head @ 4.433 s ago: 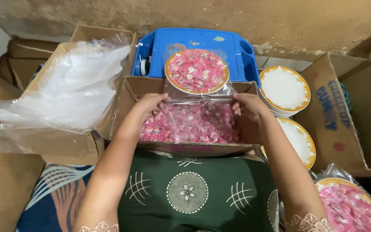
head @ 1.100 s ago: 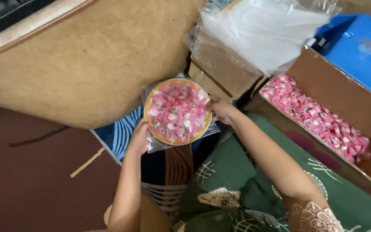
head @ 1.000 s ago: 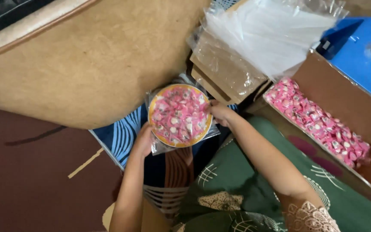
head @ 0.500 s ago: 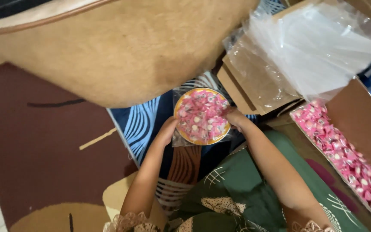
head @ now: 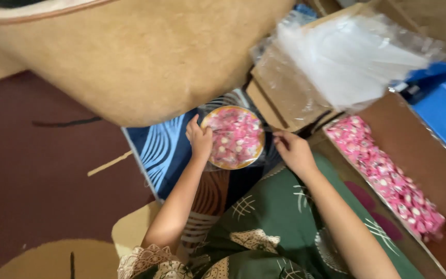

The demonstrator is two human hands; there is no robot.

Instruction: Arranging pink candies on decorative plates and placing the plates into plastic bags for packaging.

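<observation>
Left hand [head: 200,139] curled on left rim of round gold-rimmed plate of pink and white sweets [head: 233,137], grip clamped on plate. Plate wrapped in clear plastic, low over blue patterned mat [head: 161,150], in front of person's green-clad lap. Right hand [head: 292,151] just right of plate, apart from it, fingers loosely bent, holding nothing. Cardboard box of pink sweets [head: 388,175] further right. Clear plastic bags [head: 347,57] piled above.

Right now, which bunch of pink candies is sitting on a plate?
The bunch on the round gold-rimmed plate between the left hand and right hand. The other pink candies lie loose in the cardboard box to the right.
</observation>
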